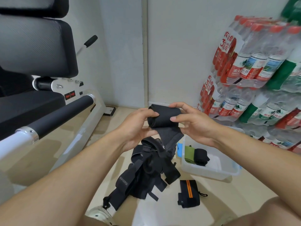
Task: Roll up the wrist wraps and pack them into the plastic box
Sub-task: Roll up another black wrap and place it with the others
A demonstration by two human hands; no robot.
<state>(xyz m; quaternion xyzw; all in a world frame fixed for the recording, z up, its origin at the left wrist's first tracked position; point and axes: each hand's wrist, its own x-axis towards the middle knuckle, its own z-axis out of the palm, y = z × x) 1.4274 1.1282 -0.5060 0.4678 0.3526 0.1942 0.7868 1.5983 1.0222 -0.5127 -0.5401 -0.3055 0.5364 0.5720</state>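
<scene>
Left hand [136, 126] and right hand [193, 123], fingers curled, pinch the two ends of a half-rolled black wrist wrap [164, 117] held in the air above the floor [228, 191]. The roll's long axis runs from 9 to 3 o'clock; its unrolled tail hangs toward 6 o'clock. If either pinch loosens, the coil would probably spring open. Below lies a heap of loose wraps [146, 168]; at its 3 o'clock sits the plastic box [210, 172], holding two rolls.
</scene>
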